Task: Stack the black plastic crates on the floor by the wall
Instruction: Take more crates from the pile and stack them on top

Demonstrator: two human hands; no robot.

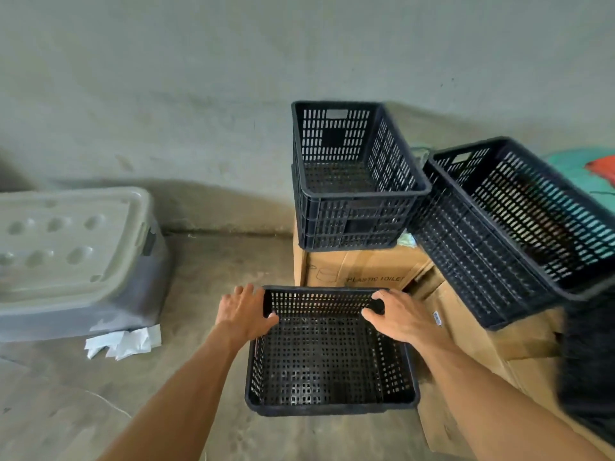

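A shallow black plastic crate (329, 357) sits low in front of me, open side up. My left hand (244, 314) grips its far left corner and my right hand (397, 316) grips its far right corner. Behind it, a stack of deeper black crates (352, 181) stands on a cardboard box (359, 271) by the grey wall. Another deep black crate (512, 227) rests tilted on cardboard boxes to the right. A further dark crate (589, 367) shows blurred at the right edge.
A grey lidded plastic tub (73, 257) stands on the concrete floor at the left, with crumpled white paper (123, 341) at its front corner. Flattened cardboard (472, 354) lies right of the shallow crate. Something teal and red (595, 174) lies at the far right.
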